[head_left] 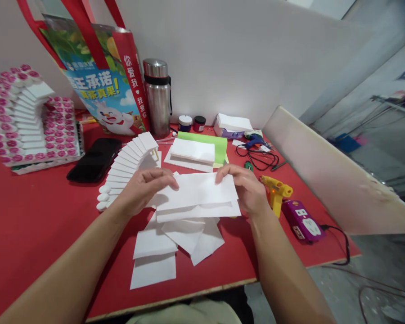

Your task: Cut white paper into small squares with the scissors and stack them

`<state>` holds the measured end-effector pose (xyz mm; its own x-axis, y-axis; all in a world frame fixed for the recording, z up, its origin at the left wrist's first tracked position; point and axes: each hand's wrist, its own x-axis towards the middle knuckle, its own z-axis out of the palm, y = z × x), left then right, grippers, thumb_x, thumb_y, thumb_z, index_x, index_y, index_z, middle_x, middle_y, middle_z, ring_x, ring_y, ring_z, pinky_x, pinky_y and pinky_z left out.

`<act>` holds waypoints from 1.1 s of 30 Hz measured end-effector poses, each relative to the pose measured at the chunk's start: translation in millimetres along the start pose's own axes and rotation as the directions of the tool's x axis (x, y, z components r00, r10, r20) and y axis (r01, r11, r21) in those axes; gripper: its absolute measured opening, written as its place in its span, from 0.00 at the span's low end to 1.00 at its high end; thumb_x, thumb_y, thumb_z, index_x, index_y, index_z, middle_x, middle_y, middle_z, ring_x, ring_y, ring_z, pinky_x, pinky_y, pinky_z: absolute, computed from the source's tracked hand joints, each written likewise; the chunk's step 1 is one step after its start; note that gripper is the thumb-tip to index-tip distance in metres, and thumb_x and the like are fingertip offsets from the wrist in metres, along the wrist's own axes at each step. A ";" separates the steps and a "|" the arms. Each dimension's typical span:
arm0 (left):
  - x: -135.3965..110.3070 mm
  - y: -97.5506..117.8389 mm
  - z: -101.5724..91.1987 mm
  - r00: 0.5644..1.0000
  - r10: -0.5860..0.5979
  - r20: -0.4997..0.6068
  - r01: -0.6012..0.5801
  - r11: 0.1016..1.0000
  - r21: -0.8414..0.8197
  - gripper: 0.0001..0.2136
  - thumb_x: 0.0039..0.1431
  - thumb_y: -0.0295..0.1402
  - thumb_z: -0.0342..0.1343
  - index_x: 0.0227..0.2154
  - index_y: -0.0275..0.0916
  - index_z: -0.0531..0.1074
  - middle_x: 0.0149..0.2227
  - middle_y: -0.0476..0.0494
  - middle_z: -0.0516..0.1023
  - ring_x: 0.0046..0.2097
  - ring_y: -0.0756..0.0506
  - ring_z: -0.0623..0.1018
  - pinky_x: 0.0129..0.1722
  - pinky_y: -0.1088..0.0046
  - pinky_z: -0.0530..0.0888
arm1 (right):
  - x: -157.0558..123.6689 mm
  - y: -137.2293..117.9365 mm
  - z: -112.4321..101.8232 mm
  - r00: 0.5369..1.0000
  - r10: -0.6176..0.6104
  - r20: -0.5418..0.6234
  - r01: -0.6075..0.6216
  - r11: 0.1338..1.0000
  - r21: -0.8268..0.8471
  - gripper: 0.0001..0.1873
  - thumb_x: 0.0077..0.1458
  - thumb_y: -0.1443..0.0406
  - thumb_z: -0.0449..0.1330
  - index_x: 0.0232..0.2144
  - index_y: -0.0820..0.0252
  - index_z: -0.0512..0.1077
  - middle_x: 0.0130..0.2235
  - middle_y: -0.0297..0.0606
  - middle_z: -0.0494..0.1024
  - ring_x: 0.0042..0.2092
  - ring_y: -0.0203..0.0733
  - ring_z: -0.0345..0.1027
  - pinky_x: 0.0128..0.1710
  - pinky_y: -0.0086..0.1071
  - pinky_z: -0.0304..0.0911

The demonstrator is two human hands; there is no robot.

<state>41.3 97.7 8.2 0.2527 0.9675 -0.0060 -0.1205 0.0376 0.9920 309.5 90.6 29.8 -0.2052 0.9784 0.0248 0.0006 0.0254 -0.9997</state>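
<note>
A folded sheet of white paper (197,191) is held up level between my two hands, just above the red tabletop. My left hand (148,186) pinches its left end, thumb on top. On the right end, my right hand (245,186) grips with the thumb over the face and the fingers hidden behind. Several loose white papers (155,271) lie overlapping below it. Close to my left hand stands a curved white stepped paper model (128,162) with round white pieces at its lower end.
Behind are a stack of white paper (193,150), a green sheet (221,146), a steel flask (159,99) and a printed bag (101,85). A phone (94,159) and a pink-dotted model (30,121) sit left. Rightward lie a yellow glue gun (276,192) and a purple box (303,221).
</note>
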 end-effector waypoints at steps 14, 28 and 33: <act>5.0 -6.9 6.0 0.985 -0.128 -0.113 0.114 0.986 -0.123 0.26 0.41 0.35 0.76 0.45 0.38 0.78 0.35 0.46 0.82 0.32 0.46 0.81 0.33 0.73 0.78 | 7.0 14.9 0.0 0.997 0.073 -0.015 -0.070 0.990 0.125 0.26 0.43 0.61 0.76 0.46 0.52 0.77 0.43 0.35 0.79 0.42 0.42 0.73 0.43 0.36 0.68; 3.6 -12.1 8.7 0.990 -0.004 -0.143 0.004 1.000 0.002 0.16 0.54 0.42 0.69 0.40 0.39 0.76 0.26 0.47 0.79 0.22 0.47 0.77 0.19 0.75 0.73 | 4.1 15.8 18.4 0.984 0.166 0.072 -0.177 0.964 0.197 0.27 0.46 0.54 0.75 0.45 0.54 0.72 0.33 0.35 0.83 0.22 0.43 0.75 0.18 0.35 0.70; 2.8 -11.1 6.7 0.983 -0.167 -0.075 0.164 0.985 -0.047 0.17 0.51 0.43 0.71 0.39 0.38 0.78 0.25 0.46 0.80 0.19 0.48 0.75 0.14 0.76 0.71 | 4.6 19.3 12.2 0.985 0.165 0.047 -0.171 0.960 0.221 0.23 0.39 0.62 0.78 0.40 0.59 0.80 0.39 0.40 0.85 0.32 0.44 0.79 0.28 0.36 0.75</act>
<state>49.8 98.3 -2.0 0.1970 0.9636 -0.1807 -0.1227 0.2071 0.9706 296.6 93.1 10.5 -0.2478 0.9586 -0.1405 -0.1809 -0.1883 -0.9653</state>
